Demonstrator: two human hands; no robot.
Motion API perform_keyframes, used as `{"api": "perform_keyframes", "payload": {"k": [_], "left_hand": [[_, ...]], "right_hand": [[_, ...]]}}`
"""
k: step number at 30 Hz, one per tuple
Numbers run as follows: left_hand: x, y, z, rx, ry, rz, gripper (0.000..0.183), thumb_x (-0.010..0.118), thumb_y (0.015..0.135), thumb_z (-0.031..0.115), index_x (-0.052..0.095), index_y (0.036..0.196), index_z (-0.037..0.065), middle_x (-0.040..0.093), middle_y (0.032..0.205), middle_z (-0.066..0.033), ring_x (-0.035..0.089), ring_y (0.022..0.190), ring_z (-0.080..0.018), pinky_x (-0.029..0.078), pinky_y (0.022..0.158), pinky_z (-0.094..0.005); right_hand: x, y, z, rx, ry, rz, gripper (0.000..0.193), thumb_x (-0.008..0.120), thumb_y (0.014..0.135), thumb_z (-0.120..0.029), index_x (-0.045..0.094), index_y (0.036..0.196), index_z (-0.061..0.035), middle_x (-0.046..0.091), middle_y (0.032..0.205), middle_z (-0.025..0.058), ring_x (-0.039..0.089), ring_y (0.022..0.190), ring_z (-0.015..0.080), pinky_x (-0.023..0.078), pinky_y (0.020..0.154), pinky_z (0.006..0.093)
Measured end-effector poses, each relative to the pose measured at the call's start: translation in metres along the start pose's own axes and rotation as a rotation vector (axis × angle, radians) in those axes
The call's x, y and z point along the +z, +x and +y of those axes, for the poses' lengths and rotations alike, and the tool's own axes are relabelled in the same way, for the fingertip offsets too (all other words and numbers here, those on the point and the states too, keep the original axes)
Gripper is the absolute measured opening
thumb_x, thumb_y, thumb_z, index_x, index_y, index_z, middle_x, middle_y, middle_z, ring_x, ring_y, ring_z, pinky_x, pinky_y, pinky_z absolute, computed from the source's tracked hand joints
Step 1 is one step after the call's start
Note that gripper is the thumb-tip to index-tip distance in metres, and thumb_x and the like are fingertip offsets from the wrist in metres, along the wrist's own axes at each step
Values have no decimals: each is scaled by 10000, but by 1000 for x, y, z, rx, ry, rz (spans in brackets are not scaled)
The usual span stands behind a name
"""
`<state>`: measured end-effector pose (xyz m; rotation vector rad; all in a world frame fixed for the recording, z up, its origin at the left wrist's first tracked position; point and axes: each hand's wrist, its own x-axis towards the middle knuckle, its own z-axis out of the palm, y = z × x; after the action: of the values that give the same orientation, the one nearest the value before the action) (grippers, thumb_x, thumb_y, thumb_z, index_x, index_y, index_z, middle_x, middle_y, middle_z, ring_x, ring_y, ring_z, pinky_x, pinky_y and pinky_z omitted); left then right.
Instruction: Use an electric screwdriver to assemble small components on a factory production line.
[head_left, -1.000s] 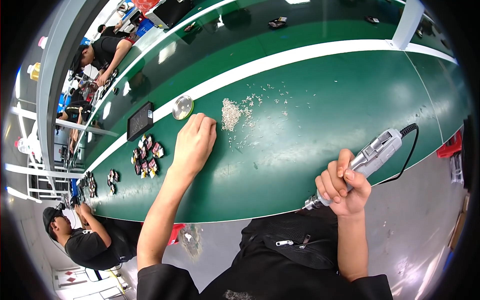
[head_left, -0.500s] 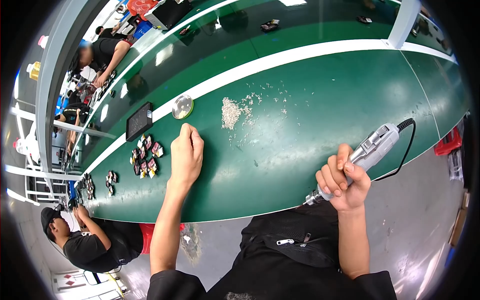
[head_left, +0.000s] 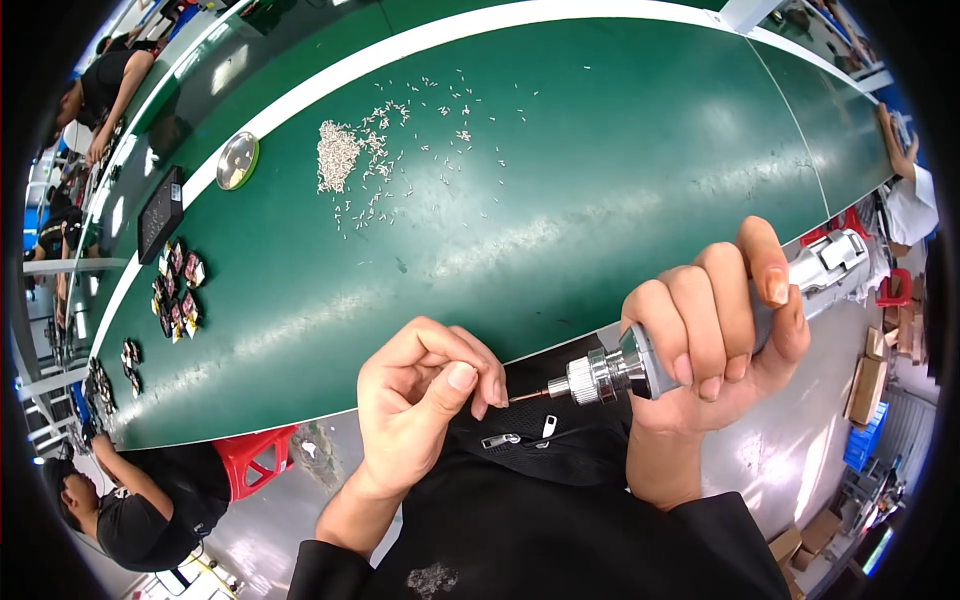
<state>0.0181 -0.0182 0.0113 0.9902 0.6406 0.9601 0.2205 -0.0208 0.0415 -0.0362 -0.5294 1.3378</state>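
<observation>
My right hand (head_left: pixel 710 330) is wrapped round a grey electric screwdriver (head_left: pixel 600 375), held level above my lap with its bit pointing left. Close to the bit's tip is my left hand (head_left: pixel 425 400), its fingers curled and pinched together. Whatever sits between those fingertips, if anything, is too small to make out. Beyond both hands, a pile of tiny silver screw-like pieces (head_left: pixel 338 157) lies on the green table (head_left: pixel 560 220), with more scattered to its right.
A round clear dish with a green rim (head_left: pixel 238 160) and a black tray (head_left: pixel 160 217) stand at the left. Several small black parts with coloured labels (head_left: pixel 180 290) lie nearer. A person (head_left: pixel 130 515) works at the far left, beside a red stool (head_left: pixel 255 462).
My left hand has come down from the table toward my lap, to the bit's tip. The screwdriver has swung more level and moved closer to me. The view has shifted right.
</observation>
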Motion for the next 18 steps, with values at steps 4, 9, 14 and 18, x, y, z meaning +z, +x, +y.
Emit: {"api": "perform_keyframes", "payload": {"k": [4, 9, 14, 18], "left_hand": [[9, -6, -9, -12, -178, 0, 186, 514, 972, 134, 513, 880, -28, 590, 774, -155, 548, 649, -156, 443, 559, -252], [15, -8, -7, 2, -175, -20, 189, 509, 974, 129, 523, 878, -33, 593, 778, -152, 531, 639, -132, 428, 547, -235], [15, -7, -8, 2, -176, -25, 186, 508, 974, 125, 533, 878, -32, 600, 780, -149, 514, 631, -116, 417, 546, -228], [14, -6, -8, -19, -175, -15, 184, 512, 972, 121, 539, 870, -29, 604, 774, -146, 500, 619, -108, 413, 549, -224]], "right_hand": [[3, -2, 4, -39, -71, 3, 118, 520, 935, -158, 462, 909, -59, 425, 556, -13, 428, 461, 97, 400, 529, 267], [3, -5, 7, -39, -20, 49, 114, 489, 949, -160, 474, 924, -49, 413, 568, -8, 426, 454, 97, 399, 531, 267], [3, -4, 9, -78, 7, 64, 122, 479, 953, -165, 477, 927, -46, 411, 567, -5, 423, 444, 94, 397, 533, 265], [2, -3, 8, -88, -10, 74, 111, 489, 947, -156, 475, 925, -47, 410, 563, -7, 421, 435, 91, 394, 531, 265]]}}
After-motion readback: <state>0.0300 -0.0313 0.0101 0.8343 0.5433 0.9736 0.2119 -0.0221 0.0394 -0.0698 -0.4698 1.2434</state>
